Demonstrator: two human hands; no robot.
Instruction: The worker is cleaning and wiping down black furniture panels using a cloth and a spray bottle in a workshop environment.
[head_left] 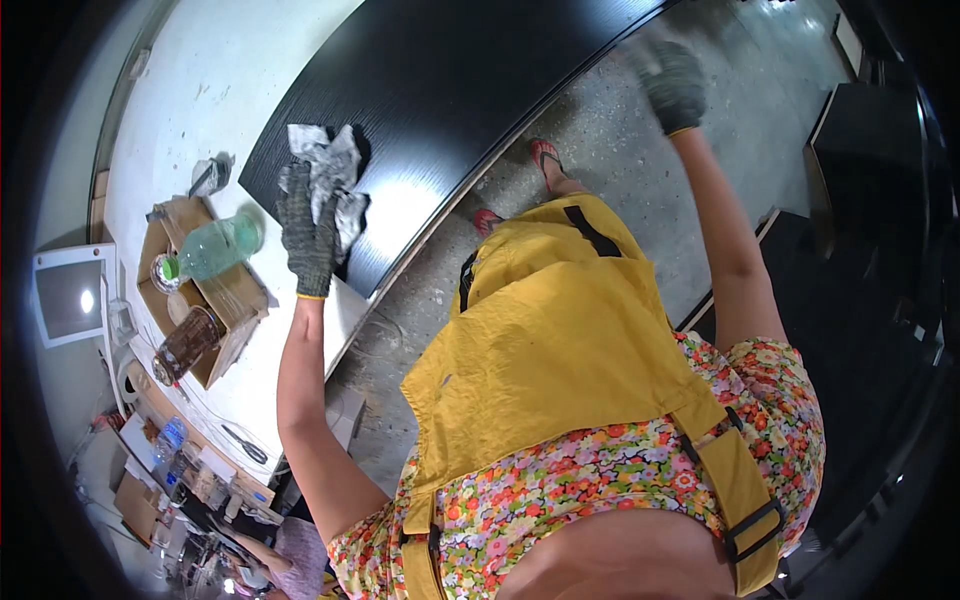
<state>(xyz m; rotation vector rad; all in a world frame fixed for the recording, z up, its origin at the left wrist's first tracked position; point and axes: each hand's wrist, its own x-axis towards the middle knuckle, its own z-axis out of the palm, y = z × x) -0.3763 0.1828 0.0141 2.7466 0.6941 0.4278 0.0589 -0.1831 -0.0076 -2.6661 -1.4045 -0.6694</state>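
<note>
My left hand (306, 232), in a dark grey knitted glove, rests at the left end of a glossy black panel (430, 90). A crumpled grey-and-white rag (335, 165) is bunched under and beside its fingers, and the hand holds it against the panel. The panel lies on a white tabletop (235, 95). Off the panel's right edge, above the grey floor, hangs my right hand (672, 88) in a matching glove. Motion smears its fingers, so their pose is unclear; I see nothing held there.
Left of the panel, a cardboard box (235, 310) stands with a green-capped bottle (215, 248) and a brown jar (188, 345). Black-handled scissors (245, 443) lie on the table nearer me. Dark panels (880, 160) stand at the right. Another person (300, 555) is at the lower left.
</note>
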